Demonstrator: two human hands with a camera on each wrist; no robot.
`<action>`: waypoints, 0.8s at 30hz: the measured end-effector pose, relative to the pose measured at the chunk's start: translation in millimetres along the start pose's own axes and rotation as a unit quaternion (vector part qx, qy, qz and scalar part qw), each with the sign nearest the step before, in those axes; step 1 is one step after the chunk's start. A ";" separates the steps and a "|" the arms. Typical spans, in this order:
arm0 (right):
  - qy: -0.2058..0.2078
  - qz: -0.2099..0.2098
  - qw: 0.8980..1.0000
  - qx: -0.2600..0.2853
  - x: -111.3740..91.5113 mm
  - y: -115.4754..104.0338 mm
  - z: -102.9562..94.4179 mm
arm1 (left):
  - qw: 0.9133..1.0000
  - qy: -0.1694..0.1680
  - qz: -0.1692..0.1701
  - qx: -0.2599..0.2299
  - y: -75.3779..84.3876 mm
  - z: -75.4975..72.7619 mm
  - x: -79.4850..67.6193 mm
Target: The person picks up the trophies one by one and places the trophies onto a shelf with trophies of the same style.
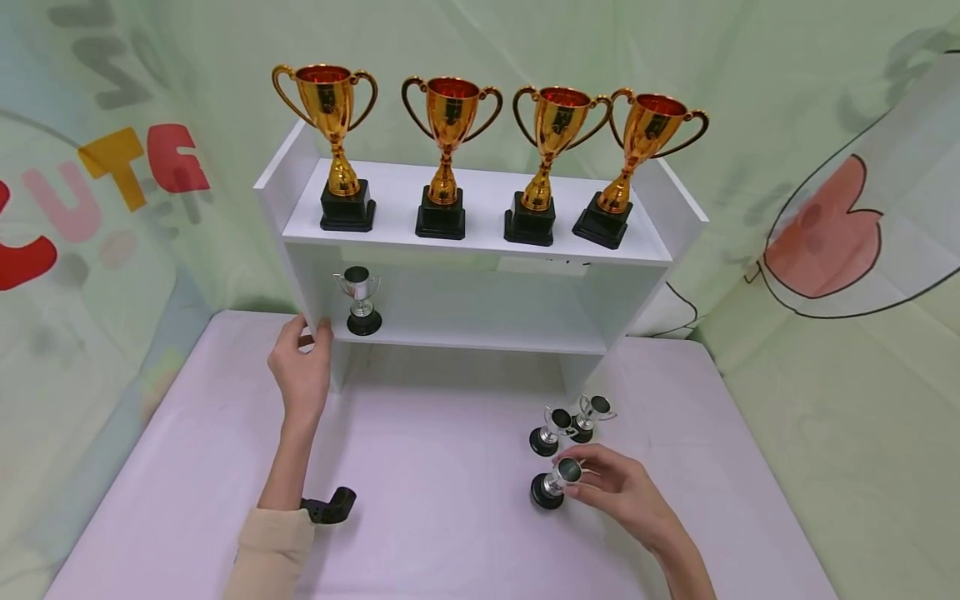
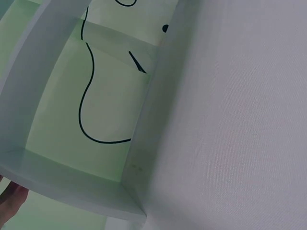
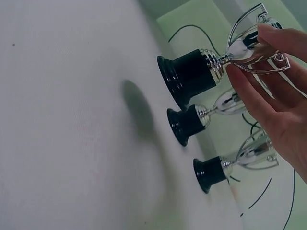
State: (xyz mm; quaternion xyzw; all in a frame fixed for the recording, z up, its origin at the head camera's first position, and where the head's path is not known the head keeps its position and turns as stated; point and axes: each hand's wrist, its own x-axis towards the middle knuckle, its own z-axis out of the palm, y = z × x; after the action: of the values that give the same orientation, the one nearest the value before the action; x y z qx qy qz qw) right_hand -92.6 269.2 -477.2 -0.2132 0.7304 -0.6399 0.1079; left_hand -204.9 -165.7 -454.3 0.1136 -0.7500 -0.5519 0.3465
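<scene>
Beige sleeve (image 1: pixel 270 550) closest, cropped at bottom. Left hand (image 1: pixel 302 375) pinches white shelf unit (image 1: pixel 465 308) at side; fingers mostly cut off in left-wrist view. Right hand (image 1: pixel 611 492): fingers clamped on silver trophy cup (image 1: pixel 553 483), tilted just above table (image 1: pixel 442 517). Backdrop (image 1: pixel 225 267): pink "U" (image 1: pixel 66 198), orange "T" (image 1: pixel 120 158) readable, leftmost red letter (image 1: pixel 26 262) cropped, dunno.

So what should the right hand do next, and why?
Probably raise the held cup to the middle shelf. The right hand has it clear of the table, its shadow apart from its base, and another silver cup stands on that shelf.
</scene>
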 end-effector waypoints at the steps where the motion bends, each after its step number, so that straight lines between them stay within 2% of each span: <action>1: -0.004 -0.005 1.000 0.002 1.1 -2.2 1.7 | 1.000 0.000 0.000 0.000 0.0 -0.1 0.0; 8: -0.014 -0.043 0.999 -0.015 8.0 -14.0 13.4 | 1.000 -0.003 0.003 -0.004 0.8 -0.2 0.4; 17: -0.001 -0.043 0.998 -0.053 17.8 -19.2 23.4 | 1.000 0.002 -0.005 0.007 1.2 -0.7 0.8; 24: -0.011 -0.066 0.997 -0.045 29.9 -20.0 33.0 | 1.000 0.001 -0.003 0.005 0.9 -0.7 0.0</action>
State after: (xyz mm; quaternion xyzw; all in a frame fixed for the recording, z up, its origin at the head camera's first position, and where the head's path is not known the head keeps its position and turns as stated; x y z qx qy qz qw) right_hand -101.4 224.7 -459.3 -0.2725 0.7416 -0.6097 0.0632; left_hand -204.3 -165.9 -453.4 0.1184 -0.7522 -0.5489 0.3448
